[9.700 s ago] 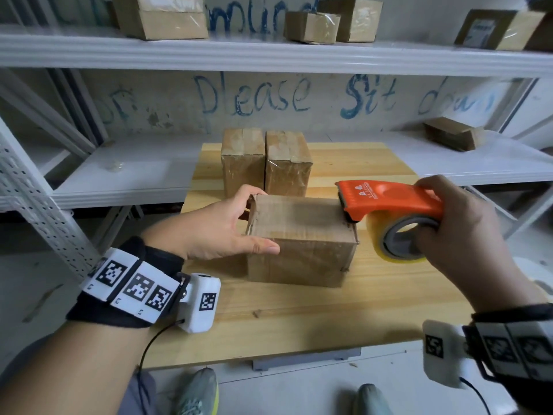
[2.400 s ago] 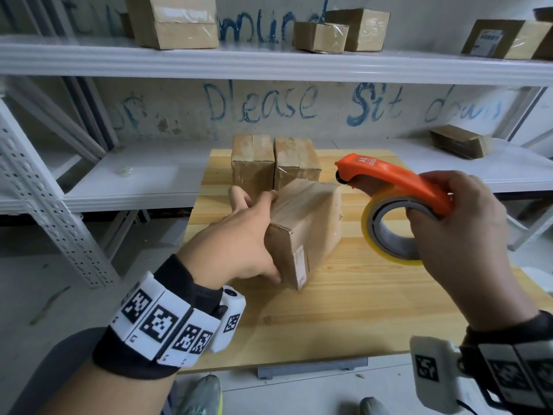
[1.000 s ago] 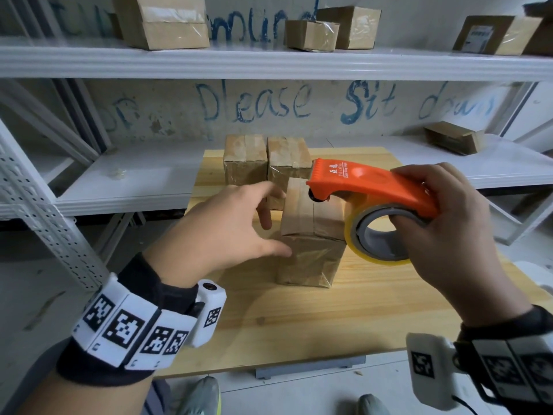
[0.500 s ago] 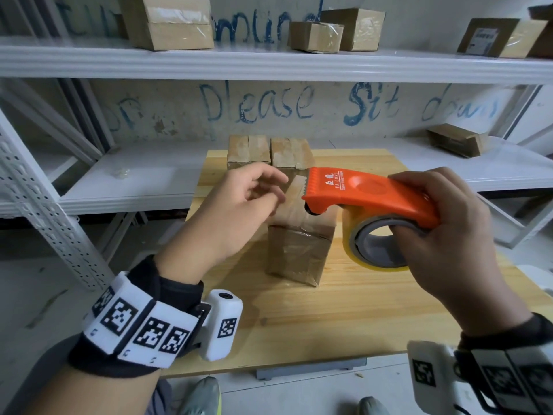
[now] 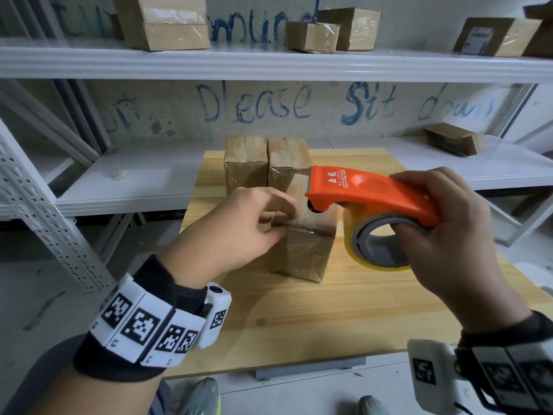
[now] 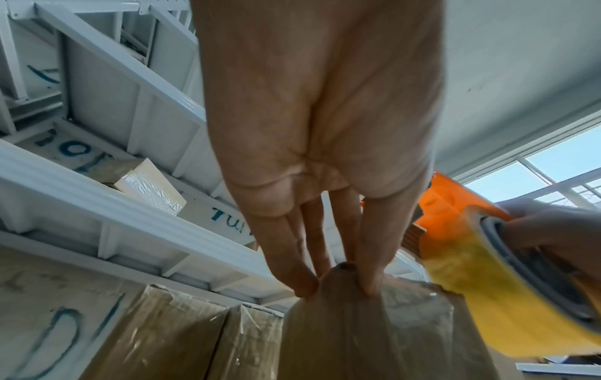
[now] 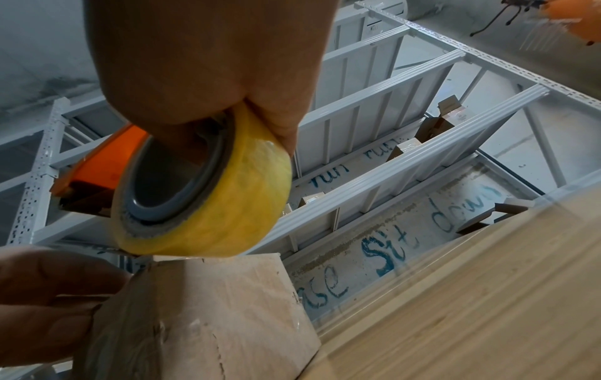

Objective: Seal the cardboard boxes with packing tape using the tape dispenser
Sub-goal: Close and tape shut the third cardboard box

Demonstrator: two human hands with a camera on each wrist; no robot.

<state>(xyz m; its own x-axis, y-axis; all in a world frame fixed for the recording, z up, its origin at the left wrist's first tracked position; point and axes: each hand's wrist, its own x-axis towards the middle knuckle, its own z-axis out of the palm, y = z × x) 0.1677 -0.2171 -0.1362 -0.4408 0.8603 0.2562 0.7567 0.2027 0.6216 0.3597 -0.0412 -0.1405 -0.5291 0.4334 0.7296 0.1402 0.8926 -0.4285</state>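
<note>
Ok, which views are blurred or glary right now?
Head view: sharp, shelves bowed by the wide lens. Left wrist: tape roll smeared, window bright behind it. Right wrist: tabletop streaked with blur; box and right hand fairly clear.

Soft even daylight — wrist views blurred, edges bowed.
</note>
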